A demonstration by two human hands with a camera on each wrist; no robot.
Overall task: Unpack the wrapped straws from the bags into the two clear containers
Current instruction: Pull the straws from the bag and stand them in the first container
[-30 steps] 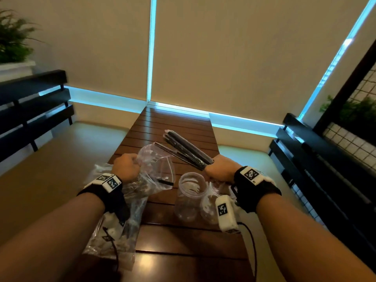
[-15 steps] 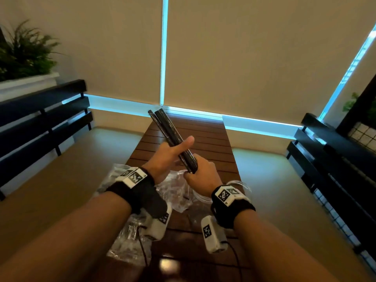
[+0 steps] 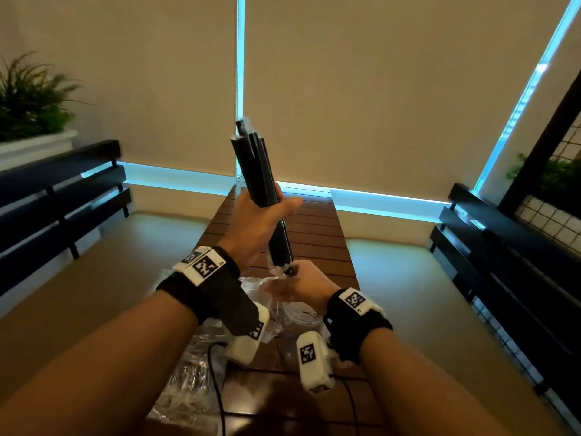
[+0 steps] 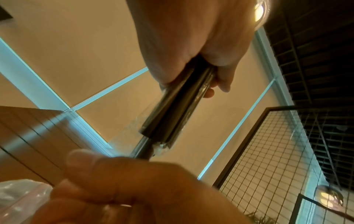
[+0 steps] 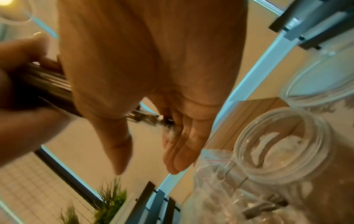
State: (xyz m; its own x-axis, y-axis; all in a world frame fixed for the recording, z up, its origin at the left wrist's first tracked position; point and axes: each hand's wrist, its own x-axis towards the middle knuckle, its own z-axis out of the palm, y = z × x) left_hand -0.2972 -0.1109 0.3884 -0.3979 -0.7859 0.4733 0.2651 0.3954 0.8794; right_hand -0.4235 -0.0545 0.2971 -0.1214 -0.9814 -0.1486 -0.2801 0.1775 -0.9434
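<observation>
A bundle of black wrapped straws (image 3: 254,165) stands nearly upright above the wooden table (image 3: 314,234). My left hand (image 3: 261,215) grips it round the middle, which the left wrist view shows with fingers curled round the straws (image 4: 172,115). My right hand (image 3: 298,287) lies under the bundle's lower end. In the right wrist view its fingers (image 5: 178,151) are straight and the straw ends touch them. Two clear containers (image 5: 283,145) (image 5: 316,78) stand open beside a crumpled clear bag (image 5: 220,189). My arms hide most of them in the head view.
More clear plastic bags (image 3: 188,372) lie at the table's near left under my left forearm. Black slatted benches flank the table at left (image 3: 56,196) and right (image 3: 503,247). A planter (image 3: 28,102) sits at far left and a wire grid panel (image 3: 559,215) at far right.
My left hand let go of the bag and took hold of the straw bundle. The bundle swung from slanted to nearly upright, and my right hand slid down to its lower end.
</observation>
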